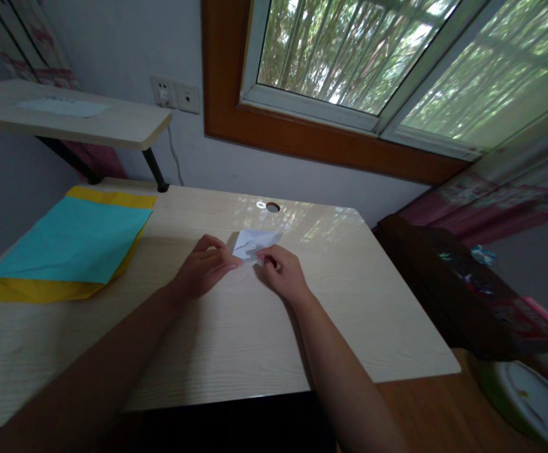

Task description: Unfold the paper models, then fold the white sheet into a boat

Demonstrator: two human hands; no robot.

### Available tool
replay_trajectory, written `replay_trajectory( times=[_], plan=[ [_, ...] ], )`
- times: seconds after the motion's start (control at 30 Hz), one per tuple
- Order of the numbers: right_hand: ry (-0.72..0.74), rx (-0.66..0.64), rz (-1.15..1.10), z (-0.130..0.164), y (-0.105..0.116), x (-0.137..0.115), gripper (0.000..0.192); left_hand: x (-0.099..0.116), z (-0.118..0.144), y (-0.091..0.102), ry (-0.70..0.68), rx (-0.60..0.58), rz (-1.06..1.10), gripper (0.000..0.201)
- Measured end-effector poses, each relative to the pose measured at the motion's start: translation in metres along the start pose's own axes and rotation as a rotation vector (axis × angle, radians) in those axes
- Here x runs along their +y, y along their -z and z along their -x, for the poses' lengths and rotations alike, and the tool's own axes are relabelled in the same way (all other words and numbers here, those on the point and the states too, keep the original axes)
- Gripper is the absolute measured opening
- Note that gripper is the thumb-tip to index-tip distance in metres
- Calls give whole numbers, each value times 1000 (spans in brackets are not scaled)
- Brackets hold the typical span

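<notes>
I see both hands pinching a small folded white paper (253, 243) lying mid-desk (236, 327): left hand (206, 267) on its near-left edge, right hand (280, 270) on its near-right edge. It looks light, thin and easily creased; I judge the edges the best hold.

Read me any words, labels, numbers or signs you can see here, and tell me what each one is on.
None can be read.
Small white folded paper under both hands: no print shows.
Turquoise paper sheet on the yellow paper sheet: blank.
White wall sockets: any marking too small to read.
Dark patterned box at right: print blurred, unreadable.
</notes>
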State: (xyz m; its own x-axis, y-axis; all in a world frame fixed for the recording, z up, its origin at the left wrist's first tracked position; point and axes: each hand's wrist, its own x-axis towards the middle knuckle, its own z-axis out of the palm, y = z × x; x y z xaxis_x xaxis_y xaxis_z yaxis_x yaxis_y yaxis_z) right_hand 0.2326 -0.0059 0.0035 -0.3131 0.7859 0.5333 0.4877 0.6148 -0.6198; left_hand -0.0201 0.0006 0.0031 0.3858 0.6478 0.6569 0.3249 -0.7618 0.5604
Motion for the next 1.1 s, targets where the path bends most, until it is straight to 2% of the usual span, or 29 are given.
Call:
replay_trajectory(
  times=[0.17, 0.43, 0.67, 0.73, 0.83, 0.97, 1.1],
  plan=[
    [-84, -32, 32, 1, -1, 7, 36, 0, -2, -2, 4, -132, 74, 11],
    [-154, 61, 139, -2, 0, 9, 29, -4, 0, -6, -46, -157, 6, 16],
    [-89, -7, 45, -3, -4, 15, 24, 0, 0, -7, -6, -166, 56, 16],
    [-46, -37, 43, -2, -5, 16, 25, 2, -1, -4, 11, -141, 80, 19],
    [23, -69, 78, -3, -5, 14, 28, 5, -3, -1, 63, -27, 75, 20],
    [103, -87, 79, -4, -5, 7, 29, 2, -3, -3, 245, 157, 59, 19],
    [137, -95, 87, -4, -6, 0, 26, -6, -1, -12, 409, 208, 175, 34]
  ],
)
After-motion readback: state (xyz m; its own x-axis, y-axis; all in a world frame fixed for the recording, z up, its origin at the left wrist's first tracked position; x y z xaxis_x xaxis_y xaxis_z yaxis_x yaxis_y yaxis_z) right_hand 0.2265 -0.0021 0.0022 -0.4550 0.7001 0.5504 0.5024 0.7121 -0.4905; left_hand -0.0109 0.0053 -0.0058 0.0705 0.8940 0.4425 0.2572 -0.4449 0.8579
